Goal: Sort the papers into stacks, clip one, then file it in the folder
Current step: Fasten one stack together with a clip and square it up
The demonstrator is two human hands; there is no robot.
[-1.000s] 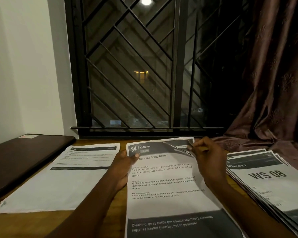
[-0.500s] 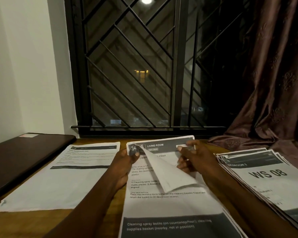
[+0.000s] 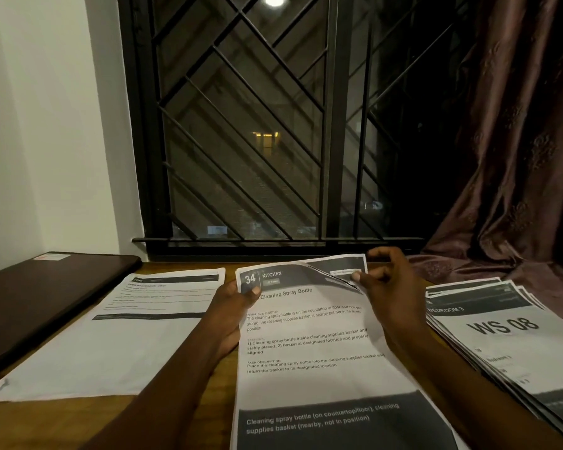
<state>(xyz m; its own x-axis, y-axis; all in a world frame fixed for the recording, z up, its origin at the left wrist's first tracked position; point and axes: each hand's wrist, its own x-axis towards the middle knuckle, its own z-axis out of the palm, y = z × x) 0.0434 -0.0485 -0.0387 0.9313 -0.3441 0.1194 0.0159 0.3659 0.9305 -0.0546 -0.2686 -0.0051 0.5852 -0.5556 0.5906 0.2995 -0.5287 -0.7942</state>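
Observation:
A stack of printed sheets (image 3: 322,358) lies in the middle of the wooden table; its top page reads "34 KITCHEN, Cleaning Spray Bottle". My left hand (image 3: 234,306) pins the stack's top left corner with the thumb on the page. My right hand (image 3: 390,293) pinches the slightly lifted top right corner of the top sheet. A second pile of papers (image 3: 117,336) rests flat to the left. A fanned pile headed "WS 08" (image 3: 507,339) sits to the right. A dark brown folder (image 3: 43,297) lies shut at the far left.
A barred window (image 3: 257,125) stands right behind the table, with a brown curtain (image 3: 517,157) hanging at the right and spilling onto the table's back edge. A white wall (image 3: 46,125) closes the left side. Bare wood (image 3: 62,423) shows near the front left.
Half a second ago the top sheet's right corner was peeled far down, baring a "LIVING ROOM" page beneath. Now the sheet lies nearly flat again, only its right corner raised in my right fingers.

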